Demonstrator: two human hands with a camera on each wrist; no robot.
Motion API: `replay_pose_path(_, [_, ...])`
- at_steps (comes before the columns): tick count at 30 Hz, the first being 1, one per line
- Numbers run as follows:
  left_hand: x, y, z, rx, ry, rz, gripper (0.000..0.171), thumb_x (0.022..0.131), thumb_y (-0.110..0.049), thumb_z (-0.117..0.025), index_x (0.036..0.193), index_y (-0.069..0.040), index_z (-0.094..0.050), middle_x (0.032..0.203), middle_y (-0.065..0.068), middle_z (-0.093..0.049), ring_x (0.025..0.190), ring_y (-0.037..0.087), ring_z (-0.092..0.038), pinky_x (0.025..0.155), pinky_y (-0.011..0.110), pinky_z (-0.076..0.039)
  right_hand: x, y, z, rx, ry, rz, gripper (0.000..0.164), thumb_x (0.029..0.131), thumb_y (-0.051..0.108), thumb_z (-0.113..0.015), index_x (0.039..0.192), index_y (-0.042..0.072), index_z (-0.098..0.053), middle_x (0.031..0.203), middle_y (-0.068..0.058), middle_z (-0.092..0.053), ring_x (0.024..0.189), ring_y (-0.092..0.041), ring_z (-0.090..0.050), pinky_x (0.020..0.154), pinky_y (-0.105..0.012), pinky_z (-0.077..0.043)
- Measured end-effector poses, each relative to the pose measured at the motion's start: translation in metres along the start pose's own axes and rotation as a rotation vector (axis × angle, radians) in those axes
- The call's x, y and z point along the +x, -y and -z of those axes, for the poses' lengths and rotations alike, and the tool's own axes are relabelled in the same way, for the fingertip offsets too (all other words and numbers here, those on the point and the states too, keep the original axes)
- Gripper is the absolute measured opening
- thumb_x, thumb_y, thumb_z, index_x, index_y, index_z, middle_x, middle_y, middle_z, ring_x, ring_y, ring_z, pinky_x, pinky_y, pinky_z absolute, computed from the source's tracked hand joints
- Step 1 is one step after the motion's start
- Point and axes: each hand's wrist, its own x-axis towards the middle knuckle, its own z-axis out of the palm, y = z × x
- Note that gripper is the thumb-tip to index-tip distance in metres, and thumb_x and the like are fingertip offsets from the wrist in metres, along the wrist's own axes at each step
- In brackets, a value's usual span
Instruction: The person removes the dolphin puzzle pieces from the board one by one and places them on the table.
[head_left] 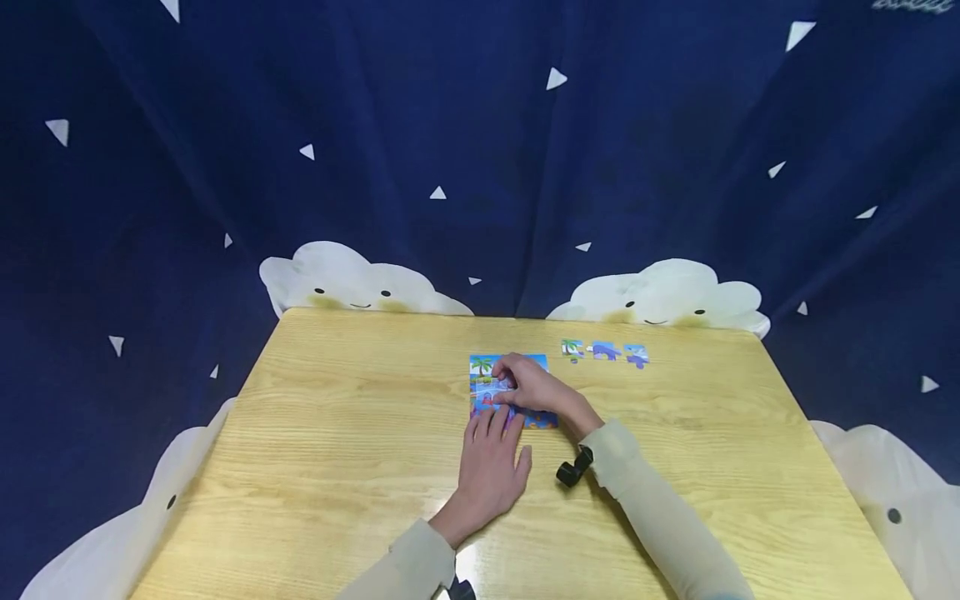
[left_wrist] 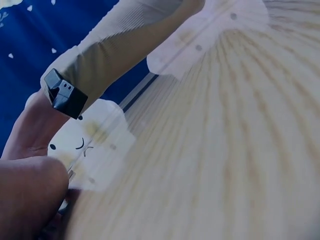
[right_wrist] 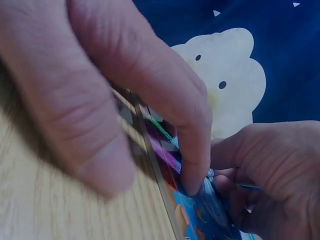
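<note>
A colourful picture puzzle board [head_left: 542, 422] with a palm tree and blue sea lies on the table. My left hand [head_left: 491, 471] rests palm down at its near edge, straight fingers touching the board. Over the board's middle, my right hand [head_left: 534, 386] curls its thumb and fingers at a puzzle piece [head_left: 487, 398] with a small red figure. In the right wrist view, the left hand [right_wrist: 145, 85] presses a finger on the board's edge, and the right hand [right_wrist: 280, 175] has bent fingers low over the surface. The right fingertips partly hide the piece.
Several loose puzzle pieces lie in a row right of the board, among them a palm tree piece [head_left: 572, 347], a purple piece [head_left: 604, 351] and another piece [head_left: 637, 356]. The wooden table [head_left: 315, 433] ends at a dark blue curtain [head_left: 480, 125] with white clouds.
</note>
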Motion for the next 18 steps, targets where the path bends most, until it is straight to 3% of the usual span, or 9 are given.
replay_pose_path(4, [-0.0029,-0.0034,-0.0015,0.015,0.063,0.010,0.062,0.096,-0.057,-0.038,0.143,-0.018,-0.046,0.148,0.010,-0.042,0.140,0.034,-0.032,0.113,0.055,-0.020,-0.0018,-0.0011,-0.0003,-0.027,-0.001,0.032,0.044,0.083,0.028,-0.078,0.117,0.006,-0.064,0.093,-0.003,-0.058,0.078,-0.012,-0.050,0.071,-0.028,-0.045])
replay_pose_path(10, [-0.0040,-0.0076,-0.0002,0.026,0.143,0.016,0.061,0.099,-0.058,-0.028,0.149,-0.026,-0.040,0.154,0.011,-0.034,0.144,0.037,-0.023,0.115,0.055,-0.015,-0.0031,-0.0005,0.0013,-0.044,-0.018,0.052,0.043,0.082,0.032,-0.079,0.115,0.007,-0.067,0.089,-0.003,-0.057,0.077,-0.013,-0.049,0.068,-0.028,-0.044])
replay_pose_path(18, [-0.0065,-0.0077,-0.0014,0.029,0.129,-0.005,0.057,0.100,-0.055,-0.029,0.147,-0.027,-0.042,0.152,0.014,-0.037,0.142,0.042,-0.024,0.113,0.058,-0.018,-0.0069,0.0013,-0.0023,-0.044,-0.050,0.071,0.043,0.083,0.030,-0.078,0.116,0.006,-0.066,0.088,-0.003,-0.058,0.078,-0.014,-0.050,0.070,-0.029,-0.044])
